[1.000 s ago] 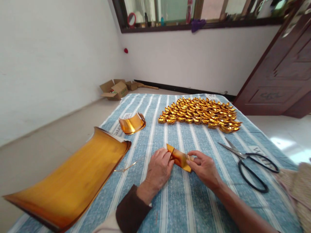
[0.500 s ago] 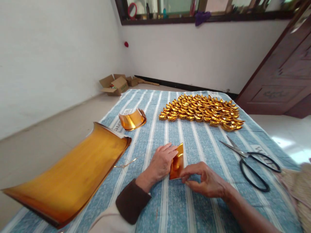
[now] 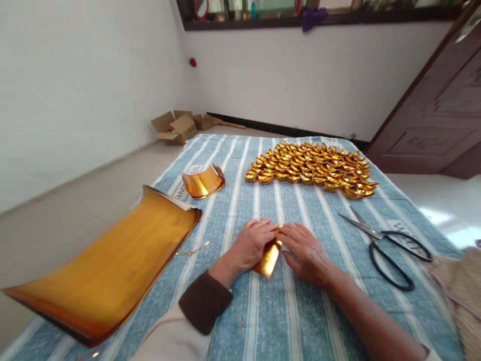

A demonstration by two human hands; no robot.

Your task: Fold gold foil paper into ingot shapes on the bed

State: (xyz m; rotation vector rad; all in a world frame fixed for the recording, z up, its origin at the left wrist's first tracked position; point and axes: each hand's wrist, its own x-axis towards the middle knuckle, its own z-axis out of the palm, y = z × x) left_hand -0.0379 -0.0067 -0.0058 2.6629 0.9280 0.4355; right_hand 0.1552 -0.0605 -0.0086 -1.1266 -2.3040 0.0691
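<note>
A small folded strip of shiny gold foil paper (image 3: pixel 269 260) lies on the striped cloth between my hands, its lower end tilted a little to the left. My left hand (image 3: pixel 252 245) rests over its left side, fingers bent across the upper part and holding it down. From the right, my right hand (image 3: pixel 305 250) meets it with fingertips gripping the top edge, near the left fingertips; the thumb is by the right edge. Both sets of fingers hide the paper's upper end. Open black-handled scissors (image 3: pixel 379 240) lie to the right of my right hand.
Many folded gold paper ingots (image 3: pixel 308 168) sit in rows at the table's far right. A small stack of curled gold sheets (image 3: pixel 203 183) and a large gold stack (image 3: pixel 112 265) lie left. Foil scraps (image 3: pixel 193 249) are near my left sleeve. Cardboard boxes (image 3: pixel 176 128) stand on the floor.
My right hand has moved up from the paper's lower right corner to its top edge. The paper has turned, and its lower end now points more to the left.
</note>
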